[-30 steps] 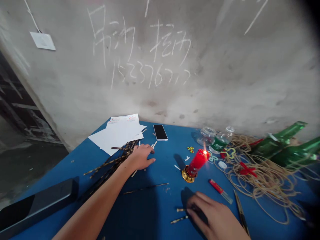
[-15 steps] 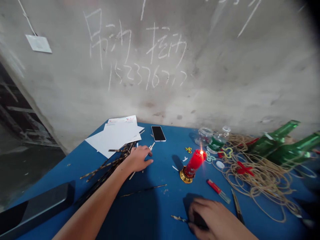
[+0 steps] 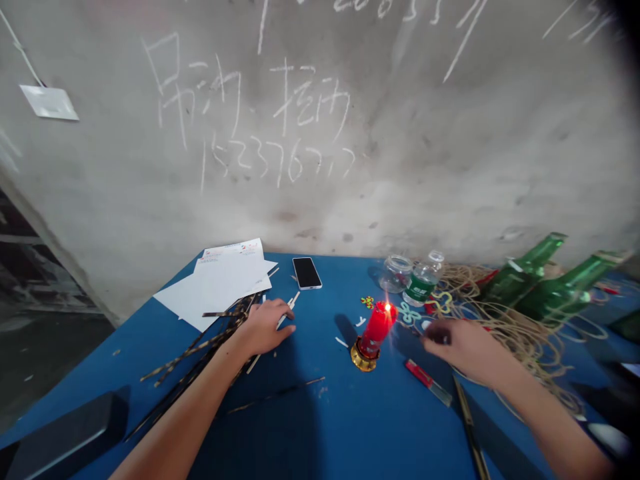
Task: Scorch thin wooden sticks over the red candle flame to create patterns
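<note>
My left hand (image 3: 267, 327) lies palm down over a bundle of thin, dark mottled sticks (image 3: 220, 337), its thumb apart from its fingers. A few pale thin strips (image 3: 295, 300) lie by its fingertips. My right hand (image 3: 463, 345) hovers right of the lit red candle (image 3: 377, 330), fingers curled to a pinch. Whatever is between them is too small and dark to make out. The candle leans in its gold holder (image 3: 363, 357). Below the right hand are a red and clear tube (image 3: 427, 381) and a metal tool like tweezers (image 3: 469, 420). One loose stick (image 3: 275, 395) lies in front.
White papers (image 3: 220, 283) and a phone (image 3: 307, 273) lie near the wall. A glass jar (image 3: 395, 275), a labelled plastic bottle (image 3: 423, 280), coiled twine (image 3: 540, 360) and green bottles (image 3: 555, 300) stand right. A dark box (image 3: 70, 433) sits front left.
My right hand has moved up and away from the front edge to beside the candle. The short mottled stick at its fingers no longer shows there. My left hand keeps its place; the view shifted slightly.
</note>
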The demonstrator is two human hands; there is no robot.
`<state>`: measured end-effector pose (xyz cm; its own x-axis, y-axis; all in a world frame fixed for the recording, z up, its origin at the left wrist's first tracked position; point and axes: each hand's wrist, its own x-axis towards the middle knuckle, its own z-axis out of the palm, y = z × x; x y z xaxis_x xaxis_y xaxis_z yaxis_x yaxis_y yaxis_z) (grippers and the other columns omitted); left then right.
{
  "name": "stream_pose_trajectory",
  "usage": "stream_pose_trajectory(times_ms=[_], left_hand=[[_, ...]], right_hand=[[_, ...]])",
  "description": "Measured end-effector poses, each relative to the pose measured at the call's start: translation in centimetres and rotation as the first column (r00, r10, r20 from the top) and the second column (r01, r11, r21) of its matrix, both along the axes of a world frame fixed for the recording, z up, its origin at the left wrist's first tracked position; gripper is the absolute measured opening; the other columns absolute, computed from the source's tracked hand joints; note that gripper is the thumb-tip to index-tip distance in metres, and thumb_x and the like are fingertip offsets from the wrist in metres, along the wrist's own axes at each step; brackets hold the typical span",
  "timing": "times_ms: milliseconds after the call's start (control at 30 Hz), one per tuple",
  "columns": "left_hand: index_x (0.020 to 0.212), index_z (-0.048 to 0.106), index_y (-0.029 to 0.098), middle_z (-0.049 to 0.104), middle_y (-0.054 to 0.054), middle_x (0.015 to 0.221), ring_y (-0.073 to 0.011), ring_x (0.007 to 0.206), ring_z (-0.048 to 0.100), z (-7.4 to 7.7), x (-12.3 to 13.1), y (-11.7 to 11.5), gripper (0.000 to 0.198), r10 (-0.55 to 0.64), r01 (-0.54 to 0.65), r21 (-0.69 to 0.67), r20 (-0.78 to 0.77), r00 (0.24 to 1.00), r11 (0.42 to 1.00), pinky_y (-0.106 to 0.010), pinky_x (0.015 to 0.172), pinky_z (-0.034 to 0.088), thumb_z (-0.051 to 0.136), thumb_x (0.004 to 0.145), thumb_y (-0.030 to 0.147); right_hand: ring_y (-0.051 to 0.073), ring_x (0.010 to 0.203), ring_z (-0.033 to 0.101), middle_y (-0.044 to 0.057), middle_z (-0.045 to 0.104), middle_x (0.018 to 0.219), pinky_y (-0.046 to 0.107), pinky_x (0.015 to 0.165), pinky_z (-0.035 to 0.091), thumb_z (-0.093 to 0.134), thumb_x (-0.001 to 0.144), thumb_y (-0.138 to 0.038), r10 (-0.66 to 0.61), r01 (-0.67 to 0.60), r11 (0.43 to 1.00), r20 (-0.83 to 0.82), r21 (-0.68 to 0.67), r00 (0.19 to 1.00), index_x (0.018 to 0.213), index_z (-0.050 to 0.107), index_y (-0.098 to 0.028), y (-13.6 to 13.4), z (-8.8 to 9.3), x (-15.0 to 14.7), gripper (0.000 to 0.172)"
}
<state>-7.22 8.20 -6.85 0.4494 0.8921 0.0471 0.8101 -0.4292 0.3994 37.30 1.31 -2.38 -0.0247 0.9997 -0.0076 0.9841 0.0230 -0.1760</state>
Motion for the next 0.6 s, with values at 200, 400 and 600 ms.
stream_pose_trajectory(times_ms=[200,400,600], left_hand=[[0.125,0.072,0.025,0.071,-0.012,0.145,-0.0374,0.141,0.063,0.1,-0.2,0.1,0.027,0.012,-0.012,0.005,0.0,1.0,1.0,-0.066,0.119,0.044,0.06,0.105,0.038],[0.124,0.073,0.028,0.073,-0.012,0.144,-0.035,0.139,0.065,0.3,-0.3,0.1,0.027,0.017,-0.017,0.021,-0.011,1.0,1.0,-0.06,0.117,0.047,0.058,0.106,0.041],[0.137,0.069,0.026,0.069,-0.014,0.15,-0.0376,0.143,0.062,-0.3,-0.2,0.4,0.034,0.117,-0.115,0.078,-0.028,0.993,0.99,-0.062,0.117,0.046,0.061,0.104,0.033]], right_hand=[[0.026,0.114,0.076,0.01,0.075,0.136,0.046,0.097,0.066,0.075,0.109,-0.042,-0.115,0.114,0.993,0.053,0.025,0.992,0.135,0.073,-0.02,9.6,-0.5,-3.0,0.034],[0.027,0.118,0.075,0.012,0.072,0.141,0.048,0.1,0.066,0.075,0.109,-0.04,-0.24,0.236,0.967,0.032,0.097,0.97,0.14,0.071,-0.019,12.2,-3.5,-6.3,0.038],[0.025,0.115,0.076,0.01,0.075,0.137,0.047,0.1,0.065,0.073,0.11,-0.041,-0.217,0.224,0.947,-0.056,0.229,0.975,0.134,0.074,-0.021,9.5,-3.3,-3.8,0.032]])
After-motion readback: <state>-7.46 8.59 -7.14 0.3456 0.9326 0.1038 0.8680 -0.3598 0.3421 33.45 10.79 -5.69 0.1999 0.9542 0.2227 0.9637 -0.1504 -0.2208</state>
